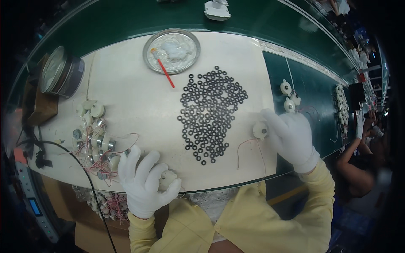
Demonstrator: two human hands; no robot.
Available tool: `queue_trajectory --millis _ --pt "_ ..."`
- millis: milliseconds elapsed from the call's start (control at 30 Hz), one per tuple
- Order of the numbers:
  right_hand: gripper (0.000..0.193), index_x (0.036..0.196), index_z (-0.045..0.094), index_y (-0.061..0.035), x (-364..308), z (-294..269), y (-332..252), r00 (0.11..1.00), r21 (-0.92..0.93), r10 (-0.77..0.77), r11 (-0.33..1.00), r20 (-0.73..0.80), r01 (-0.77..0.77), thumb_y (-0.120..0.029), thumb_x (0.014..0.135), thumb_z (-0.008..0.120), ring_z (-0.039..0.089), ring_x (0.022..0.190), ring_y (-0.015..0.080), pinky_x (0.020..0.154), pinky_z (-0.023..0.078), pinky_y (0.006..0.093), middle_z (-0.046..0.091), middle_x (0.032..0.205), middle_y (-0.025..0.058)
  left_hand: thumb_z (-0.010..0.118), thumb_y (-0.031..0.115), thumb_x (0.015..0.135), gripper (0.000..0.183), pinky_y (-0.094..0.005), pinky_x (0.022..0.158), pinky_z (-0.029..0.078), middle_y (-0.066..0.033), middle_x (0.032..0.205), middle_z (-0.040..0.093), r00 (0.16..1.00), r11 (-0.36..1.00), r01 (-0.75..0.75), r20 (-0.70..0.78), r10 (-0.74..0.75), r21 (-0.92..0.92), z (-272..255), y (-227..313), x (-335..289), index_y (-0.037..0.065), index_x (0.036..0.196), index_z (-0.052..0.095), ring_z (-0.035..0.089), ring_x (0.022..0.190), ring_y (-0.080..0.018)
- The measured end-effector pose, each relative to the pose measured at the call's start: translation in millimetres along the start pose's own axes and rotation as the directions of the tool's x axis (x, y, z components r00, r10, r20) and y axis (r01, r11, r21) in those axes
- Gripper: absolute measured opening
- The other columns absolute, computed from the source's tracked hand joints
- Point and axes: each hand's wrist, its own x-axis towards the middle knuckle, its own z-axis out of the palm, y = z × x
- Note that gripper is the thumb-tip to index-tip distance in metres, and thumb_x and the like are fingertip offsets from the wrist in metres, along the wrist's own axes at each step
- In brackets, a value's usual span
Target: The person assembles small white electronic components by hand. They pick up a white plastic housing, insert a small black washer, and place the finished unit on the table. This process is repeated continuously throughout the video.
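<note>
Head view: small black rings [206, 120] lie flat mid-table [126, 97], presumably spread so each is reachable. Near the left part of the front edge, the white-gloved left hand [145, 181] curls around a round cream plastic motor [167, 178]; toward the right edge, the white-gloved right hand [291, 135] meets a second cream disc-shaped motor [260, 130] (whether either is gripped, I cannot tell).

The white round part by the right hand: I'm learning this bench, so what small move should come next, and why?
Probably slide the white round part rightward with the right hand, onto the green surface. Its centre shows a dark spot, as does a similar part lying there, and it sits near the right edge of the white board.
</note>
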Motion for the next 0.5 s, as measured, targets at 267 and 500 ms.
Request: queue_trajectory --millis 267,500 --pt "0.042 0.126 0.066 -0.0148 7 -1 -24 0.993 0.1 0.101 0.989 0.06 -0.107 -0.029 0.087 0.074 0.064 0.076 0.0226 0.067 0.049 0.0377 0.061 0.092 0.0014 0.072 0.028 0.077 0.029 -0.0658 0.119 0.03 -0.008 0.132 0.066 0.999 1.0 -0.013 -0.03 0.014 0.024 3 -2 -5 0.013 0.102 0.07 0.046 0.141 -0.0461" --pt "0.036 0.12 0.066 -0.0126 4 -24 -12 0.994 0.204 0.091 0.974 0.055 -0.101 -0.014 0.085 0.072 0.066 0.077 0.0262 0.065 0.05 0.0407 0.062 0.09 0.0046 0.077 0.032 0.077 0.032 -0.065 0.115 0.035 -0.0074 0.129 0.066 0.998 0.996 -0.04 -0.036 0.042 0.075 2 0 -3 0.015 0.103 0.069 0.049 0.137 -0.0443"
